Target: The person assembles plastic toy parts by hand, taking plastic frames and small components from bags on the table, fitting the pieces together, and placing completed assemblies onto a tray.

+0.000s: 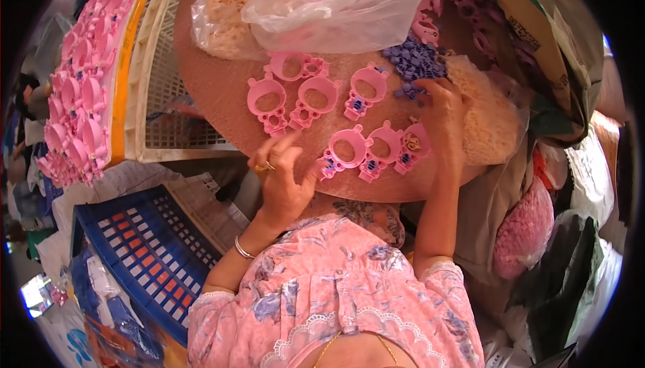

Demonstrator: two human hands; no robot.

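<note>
My left hand [279,173] rests at the table's near edge, its fingers and thumb apart and nothing held. Its thumb is beside a pink bear-shaped plastic frame [350,147] with a small blue piece on it. My right hand [443,102] is at the heap of small blue plastic pieces [415,60], fingers bent and fingertips together; whatever they pinch is too small to make out. Two more pink frames lie in that near row, one a bear frame [384,145]. Farther back are another frame with blue [367,84] and several plain pink frames [318,94].
Clear plastic bags [336,15] and a bag of cream-coloured bits [232,22] lie at the back. Another cream-filled bag [484,116] is right of my right hand. A white crate [138,99], a tray of pink pieces [84,79] and a blue basket [151,247] stand left.
</note>
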